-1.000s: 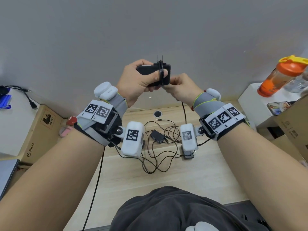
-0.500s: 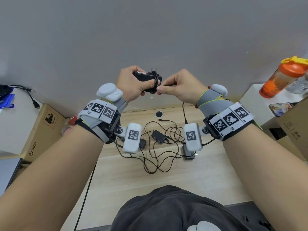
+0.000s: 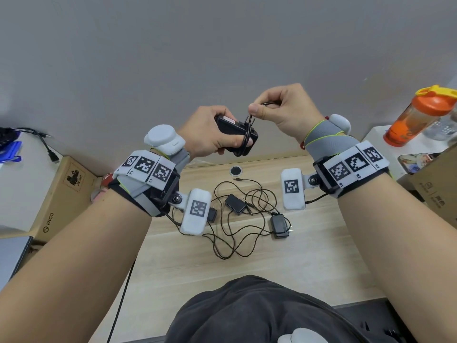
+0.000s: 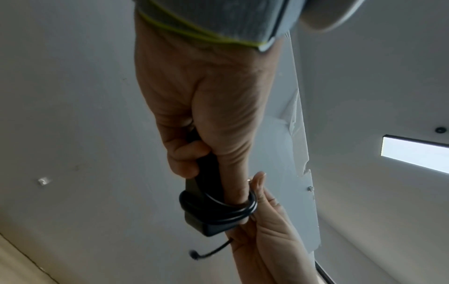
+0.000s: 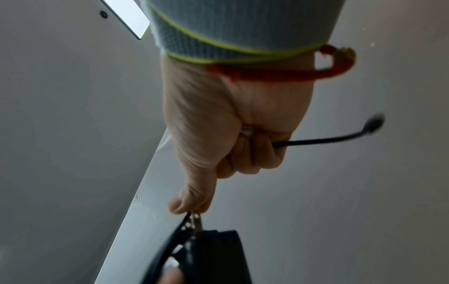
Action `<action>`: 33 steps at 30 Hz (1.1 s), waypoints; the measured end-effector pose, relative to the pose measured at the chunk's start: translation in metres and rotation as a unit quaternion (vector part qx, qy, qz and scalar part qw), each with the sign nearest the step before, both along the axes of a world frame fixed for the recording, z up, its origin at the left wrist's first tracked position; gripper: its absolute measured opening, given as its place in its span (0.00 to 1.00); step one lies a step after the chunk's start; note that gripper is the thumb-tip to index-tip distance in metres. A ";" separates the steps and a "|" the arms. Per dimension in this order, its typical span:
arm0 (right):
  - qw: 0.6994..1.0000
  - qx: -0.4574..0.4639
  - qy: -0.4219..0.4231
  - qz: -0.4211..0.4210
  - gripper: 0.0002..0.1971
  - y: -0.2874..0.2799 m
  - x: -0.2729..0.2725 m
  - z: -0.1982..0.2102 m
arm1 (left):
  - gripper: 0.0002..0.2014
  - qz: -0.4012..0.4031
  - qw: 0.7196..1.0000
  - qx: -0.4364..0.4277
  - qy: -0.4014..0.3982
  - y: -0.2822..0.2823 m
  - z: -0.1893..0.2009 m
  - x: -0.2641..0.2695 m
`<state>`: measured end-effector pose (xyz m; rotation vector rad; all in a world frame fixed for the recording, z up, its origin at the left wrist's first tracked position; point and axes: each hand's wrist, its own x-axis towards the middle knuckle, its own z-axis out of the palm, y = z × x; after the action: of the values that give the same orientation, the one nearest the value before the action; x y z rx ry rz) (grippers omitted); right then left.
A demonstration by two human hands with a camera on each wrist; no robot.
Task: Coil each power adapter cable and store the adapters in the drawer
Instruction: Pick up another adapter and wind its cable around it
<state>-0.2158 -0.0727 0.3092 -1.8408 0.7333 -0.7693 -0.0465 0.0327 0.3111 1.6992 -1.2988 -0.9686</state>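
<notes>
The left hand [image 3: 210, 131] grips the black power adapter [image 3: 232, 128], fingers curled round it. The right hand [image 3: 284, 107] pinches its cable [image 3: 248, 134], nearly all wound on. Next, I judge: tuck in the plug end [image 5: 374, 124].

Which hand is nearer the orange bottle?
Right. The right hand is raised mid-frame, left of the orange bottle; the left hand is further left, gripping the adapter.
</notes>
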 end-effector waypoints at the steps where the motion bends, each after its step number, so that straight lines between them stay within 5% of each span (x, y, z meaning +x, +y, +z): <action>1: 1.000 0.002 -0.005 -0.001 0.07 0.000 -0.001 -0.001 | 0.18 -0.008 1.000 -0.004 0.008 0.001 0.002 -0.002; 10: 0.999 0.031 -0.037 -0.012 0.16 0.002 0.004 -0.017 | 0.18 -0.012 0.993 -0.064 0.103 0.002 0.013 -0.014; 18: 0.995 0.096 0.036 0.003 0.18 0.013 0.013 -0.057 | 0.16 0.067 0.969 -0.116 0.208 -0.007 0.013 -0.013; 26: 0.990 0.087 0.094 0.057 0.17 0.025 0.011 -0.058 | 0.20 0.198 0.961 -0.119 0.154 -0.012 -0.005 0.006; 33: 0.991 0.003 0.120 0.062 0.14 0.030 0.011 -0.029 | 0.21 0.193 0.977 -0.082 0.036 -0.010 -0.025 0.012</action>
<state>-0.2050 -0.0432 0.2803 -1.9741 0.7634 -0.4698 -0.0342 0.0222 0.2861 1.6877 -0.9258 -0.6670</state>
